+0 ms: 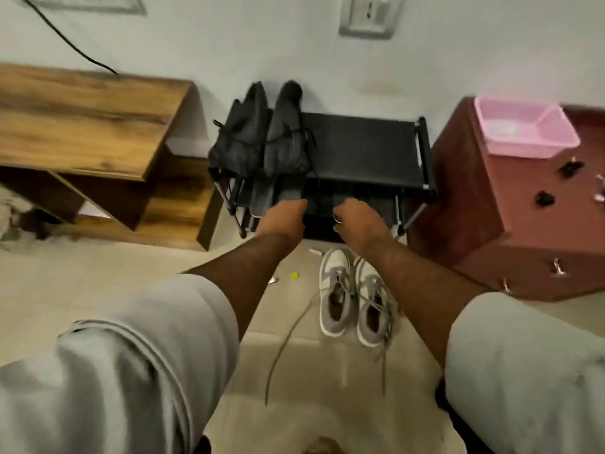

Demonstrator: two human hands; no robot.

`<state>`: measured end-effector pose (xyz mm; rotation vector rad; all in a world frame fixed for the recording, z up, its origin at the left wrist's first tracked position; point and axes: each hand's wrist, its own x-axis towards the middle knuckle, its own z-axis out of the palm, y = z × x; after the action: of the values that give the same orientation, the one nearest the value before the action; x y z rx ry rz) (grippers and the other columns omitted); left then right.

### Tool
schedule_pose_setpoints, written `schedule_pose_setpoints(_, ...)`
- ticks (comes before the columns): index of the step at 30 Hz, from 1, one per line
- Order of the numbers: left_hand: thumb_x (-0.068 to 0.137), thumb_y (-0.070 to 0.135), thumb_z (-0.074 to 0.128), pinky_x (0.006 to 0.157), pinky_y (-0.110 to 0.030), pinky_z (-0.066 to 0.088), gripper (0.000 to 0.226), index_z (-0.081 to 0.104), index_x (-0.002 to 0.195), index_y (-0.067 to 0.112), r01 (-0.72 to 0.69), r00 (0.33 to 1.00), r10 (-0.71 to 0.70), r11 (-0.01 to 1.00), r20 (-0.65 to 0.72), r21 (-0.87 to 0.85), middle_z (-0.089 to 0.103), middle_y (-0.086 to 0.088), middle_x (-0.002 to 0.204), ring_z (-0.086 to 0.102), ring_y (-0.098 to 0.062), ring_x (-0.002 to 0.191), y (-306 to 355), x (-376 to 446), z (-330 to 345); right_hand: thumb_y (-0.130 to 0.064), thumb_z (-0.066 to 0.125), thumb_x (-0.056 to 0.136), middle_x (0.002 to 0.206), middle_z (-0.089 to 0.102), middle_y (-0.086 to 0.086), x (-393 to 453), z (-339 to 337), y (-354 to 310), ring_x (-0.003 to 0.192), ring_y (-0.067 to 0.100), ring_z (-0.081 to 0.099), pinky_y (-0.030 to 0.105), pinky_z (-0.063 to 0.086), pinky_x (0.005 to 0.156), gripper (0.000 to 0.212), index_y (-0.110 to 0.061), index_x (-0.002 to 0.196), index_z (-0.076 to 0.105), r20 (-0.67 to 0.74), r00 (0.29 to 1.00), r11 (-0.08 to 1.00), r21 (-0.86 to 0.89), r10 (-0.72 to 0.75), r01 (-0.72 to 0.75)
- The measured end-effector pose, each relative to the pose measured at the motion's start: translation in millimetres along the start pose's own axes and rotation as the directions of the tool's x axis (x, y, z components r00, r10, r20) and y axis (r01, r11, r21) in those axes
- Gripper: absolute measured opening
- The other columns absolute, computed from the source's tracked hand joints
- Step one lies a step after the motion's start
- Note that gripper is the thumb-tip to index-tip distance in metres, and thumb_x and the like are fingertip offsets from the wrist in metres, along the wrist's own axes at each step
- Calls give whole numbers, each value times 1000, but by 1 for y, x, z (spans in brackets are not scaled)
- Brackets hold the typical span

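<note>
A black shoe rack [360, 142] stands against the wall. Two dark shoes [262, 136] sit on the left of its top shelf, and more dark footwear [262, 199] shows on the shelf below. My left hand [283, 219] and my right hand [358, 222] both reach to the front of the lower shelf with fingers curled under. What the fingers close on is hidden. A pair of grey and white sneakers [355, 296] with loose laces stands on the floor just below my right forearm.
A wooden side table [82, 116] stands left of the rack. A maroon cabinet [474, 224] on the right carries a pink tub [523, 132]. A loose lace [288, 339] and a small yellow bit [294, 275] lie on the tiled floor.
</note>
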<state>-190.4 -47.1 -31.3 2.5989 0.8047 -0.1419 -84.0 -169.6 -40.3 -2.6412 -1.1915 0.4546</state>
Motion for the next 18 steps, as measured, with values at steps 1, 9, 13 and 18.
schedule_pose_setpoints(1, 93, 14, 51, 92, -42, 49, 36, 58, 128, 18, 13, 999, -15, 999, -49, -40, 60, -15, 125, 58, -37, 114, -8, 5, -14, -18, 61, 87, 106, 56, 14, 8, -10, -12, 101, 34, 57, 40, 49, 84, 17, -7, 100, 64, -58, 998, 998, 59, -3, 7)
schedule_pose_setpoints(9, 88, 21, 68, 104, -46, 46, 59, 44, 142, 20, 239, 879, -422, 795, -224, -558, 47, -11, 141, 50, -32, 127, -103, 92, -34, -17, 78, 76, 93, 57, -2, 108, 13, -39, 84, 12, 56, 28, 48, 78, 27, -9, 98, 64, 25, 938, 547, 807, 346, -223)
schedule_pose_setpoints(13, 84, 24, 74, 78, -59, 56, 92, 14, 153, 35, 321, 860, -510, 587, -31, -743, 14, -5, 157, 34, -39, 136, -147, 135, -38, -10, 80, 74, 109, 67, 1, 157, 38, -27, 82, 7, 63, 12, 50, 60, 52, -9, 122, 61, 78, 960, 498, 842, 270, -209)
schedule_pose_setpoints(18, 73, 14, 81, 70, -47, 61, 75, 43, 137, 25, 337, 937, -261, 491, 233, -803, 54, -4, 131, 62, -30, 110, -173, 148, -61, -40, 85, 60, 107, 67, 0, 178, 31, -18, 98, 18, 65, 35, 56, 83, 52, -22, 104, 64, 2, 985, 673, 730, 170, -118)
